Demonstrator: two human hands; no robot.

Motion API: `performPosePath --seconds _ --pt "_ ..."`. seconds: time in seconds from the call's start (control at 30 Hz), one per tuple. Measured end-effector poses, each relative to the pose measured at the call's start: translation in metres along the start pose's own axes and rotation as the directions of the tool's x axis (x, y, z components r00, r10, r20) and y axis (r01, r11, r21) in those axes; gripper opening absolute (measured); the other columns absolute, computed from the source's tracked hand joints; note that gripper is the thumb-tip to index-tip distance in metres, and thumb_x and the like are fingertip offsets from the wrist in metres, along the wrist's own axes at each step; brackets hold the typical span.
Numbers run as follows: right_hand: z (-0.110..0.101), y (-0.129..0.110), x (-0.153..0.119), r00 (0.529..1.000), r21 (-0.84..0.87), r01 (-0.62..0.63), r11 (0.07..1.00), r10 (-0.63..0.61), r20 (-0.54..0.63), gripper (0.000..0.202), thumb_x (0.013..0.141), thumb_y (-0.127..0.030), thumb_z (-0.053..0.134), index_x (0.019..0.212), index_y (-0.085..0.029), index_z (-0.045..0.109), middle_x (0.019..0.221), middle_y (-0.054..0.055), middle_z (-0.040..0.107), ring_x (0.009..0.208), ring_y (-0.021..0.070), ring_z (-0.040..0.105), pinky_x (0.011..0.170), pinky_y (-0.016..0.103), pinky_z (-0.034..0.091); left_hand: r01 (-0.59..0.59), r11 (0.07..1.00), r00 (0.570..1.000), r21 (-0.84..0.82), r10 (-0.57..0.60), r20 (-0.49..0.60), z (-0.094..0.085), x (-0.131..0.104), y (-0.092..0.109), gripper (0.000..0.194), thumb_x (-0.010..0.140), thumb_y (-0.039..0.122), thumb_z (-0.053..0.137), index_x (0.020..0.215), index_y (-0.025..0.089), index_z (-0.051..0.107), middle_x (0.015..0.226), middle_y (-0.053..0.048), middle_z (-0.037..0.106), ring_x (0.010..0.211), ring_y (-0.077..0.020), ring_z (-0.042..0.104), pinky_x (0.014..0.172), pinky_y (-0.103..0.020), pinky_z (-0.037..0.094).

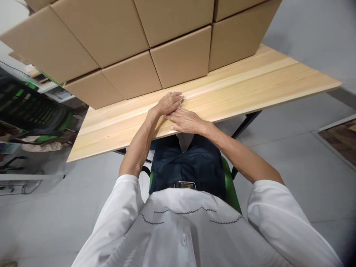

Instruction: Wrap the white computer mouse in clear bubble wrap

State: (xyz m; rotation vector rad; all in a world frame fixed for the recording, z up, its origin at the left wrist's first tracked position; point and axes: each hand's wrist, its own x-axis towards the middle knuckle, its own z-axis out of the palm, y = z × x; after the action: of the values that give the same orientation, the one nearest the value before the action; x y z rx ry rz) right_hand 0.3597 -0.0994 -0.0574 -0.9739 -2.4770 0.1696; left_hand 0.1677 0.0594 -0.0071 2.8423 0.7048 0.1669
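Observation:
My left hand rests on the pale wooden tabletop, with its fingers loosely stretched to the right. Just in front of it lies my right hand, palm down near the table's front edge, its fingers pointing left. The fingertips of the right hand meet or overlap the left hand; which of them touch I cannot make out. Neither hand shows anything held. Beyond them, a short gap from the left hand, stands a wall of stacked brown cardboard boxes.
The boxes fill the back of the table. A green and black chair stands at the left, close to a cluttered shelf. I sit on a green chair, with dark table legs on either side. Grey tiled floor surrounds the table.

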Motion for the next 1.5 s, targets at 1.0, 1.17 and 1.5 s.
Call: performPosePath --seconds 1.0,1.17,1.5 --pt "-0.002 -0.009 -0.028 0.997 0.119 0.073 0.99 -0.076 0.015 0.06 0.128 -0.053 0.069 0.173 -0.017 0.085 0.185 0.023 0.077 0.183 0.042 0.068 0.157 0.068 0.047 0.231 0.972 0.966 -0.045 -0.235 -0.105 0.02 -0.001 0.006 0.083 0.105 0.037 0.086 0.184 0.015 0.071 0.199 -0.028 0.064 0.191 -0.0468 0.058 0.165 -0.07 0.036" --pt "-0.026 0.013 -0.06 0.979 0.173 -0.079 0.982 0.109 -0.171 0.049 0.129 -0.048 0.056 0.136 -0.024 0.099 0.146 0.015 0.099 0.149 0.0393 0.09 0.154 0.069 0.048 0.279 0.957 0.948 -0.076 -0.287 -0.135 0.021 -0.009 0.014 0.101 0.107 0.039 0.086 0.199 0.015 0.053 0.206 -0.026 0.055 0.197 -0.0472 0.048 0.166 -0.067 0.032" --pt "-0.037 0.024 -0.071 0.927 0.029 -0.33 0.944 0.329 -0.179 0.045 0.12 -0.035 0.057 0.138 -0.019 0.095 0.153 0.02 0.095 0.154 0.0439 0.084 0.147 0.068 0.052 0.341 0.918 0.897 -0.202 -0.382 -0.222 0.041 -0.024 0.005 0.133 0.098 0.063 0.102 0.202 0.006 0.041 0.212 -0.037 0.038 0.203 -0.0548 0.033 0.168 -0.068 0.024"
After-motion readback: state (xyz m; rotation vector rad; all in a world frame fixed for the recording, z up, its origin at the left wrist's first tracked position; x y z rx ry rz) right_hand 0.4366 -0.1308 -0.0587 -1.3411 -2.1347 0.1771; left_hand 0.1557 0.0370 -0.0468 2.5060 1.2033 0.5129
